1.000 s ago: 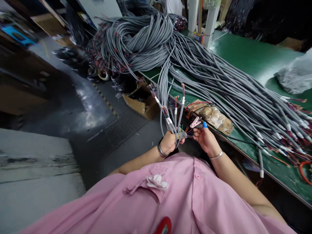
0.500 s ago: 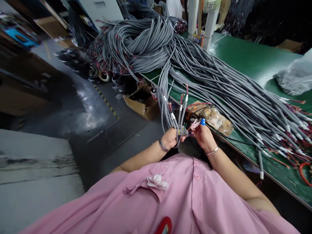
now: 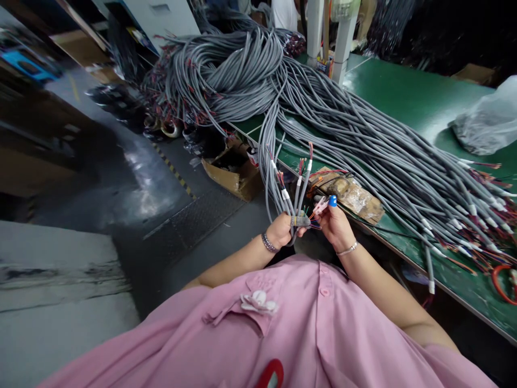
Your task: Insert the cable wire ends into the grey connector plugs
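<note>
Gripping left hand: my fingers are clamped round a grey cable end that points to 3 o'clock; a looser hold would likely let it twist and drag its wires out of order.
Right hand: at 3 o'clock from my left, fingertips drawn in by the thin coloured wires; whether they pinch the wires, I cannot tell. A hard pull could snap a strand.
Blue thumb cover: on my right thumb; it may dull my feel, so a wire could slip.
Pink clothes peg: at 11 o'clock from my right hand, close by the fingertips; held or not, I cannot tell. It could snag a wire.
White-sleeved cable ends: upright at 1 o'clock from my left hand; their splayed tips might tangle.
Tape-wrapped board: at 2 o'clock, beside dark leads that could catch my sleeveless wrist.
Grey cable heap: at 11 o'clock on the green table; cables trail from it towards my left hand, and their weight could tug my grip.
</note>
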`<state>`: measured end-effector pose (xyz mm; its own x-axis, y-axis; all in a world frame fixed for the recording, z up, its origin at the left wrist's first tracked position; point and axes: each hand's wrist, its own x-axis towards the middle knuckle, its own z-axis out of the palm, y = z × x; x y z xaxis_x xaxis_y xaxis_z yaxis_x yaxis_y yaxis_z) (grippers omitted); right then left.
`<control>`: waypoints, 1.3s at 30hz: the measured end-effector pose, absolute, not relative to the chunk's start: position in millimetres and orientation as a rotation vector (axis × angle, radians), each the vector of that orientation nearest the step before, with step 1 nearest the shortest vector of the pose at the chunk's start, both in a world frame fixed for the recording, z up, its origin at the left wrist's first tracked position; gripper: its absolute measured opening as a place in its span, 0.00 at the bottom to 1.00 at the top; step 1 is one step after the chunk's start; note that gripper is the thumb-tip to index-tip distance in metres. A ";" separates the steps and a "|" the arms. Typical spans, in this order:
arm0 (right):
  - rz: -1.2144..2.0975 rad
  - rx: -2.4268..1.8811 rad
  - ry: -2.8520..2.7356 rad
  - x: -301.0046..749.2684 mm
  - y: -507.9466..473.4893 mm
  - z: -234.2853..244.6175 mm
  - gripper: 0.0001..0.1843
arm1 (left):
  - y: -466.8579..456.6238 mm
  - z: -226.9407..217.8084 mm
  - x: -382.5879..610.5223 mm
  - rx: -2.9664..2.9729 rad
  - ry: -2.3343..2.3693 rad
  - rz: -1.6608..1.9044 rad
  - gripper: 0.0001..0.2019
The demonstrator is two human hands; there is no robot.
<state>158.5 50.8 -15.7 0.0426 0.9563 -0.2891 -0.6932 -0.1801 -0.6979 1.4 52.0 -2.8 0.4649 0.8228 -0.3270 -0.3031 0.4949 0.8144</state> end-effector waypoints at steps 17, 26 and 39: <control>1.510 -0.877 -0.419 156.8 51.6 -13.3 0.21 | 53.9 -5.9 7.7 0.760 0.829 0.768 0.12; 1.734 -0.827 -0.385 161.5 40.8 -6.4 0.27 | 38.0 7.1 5.7 0.806 0.839 0.838 0.13; 1.345 -1.100 -0.623 164.1 36.5 -11.5 0.19 | 30.0 9.4 8.5 0.775 0.887 0.980 0.12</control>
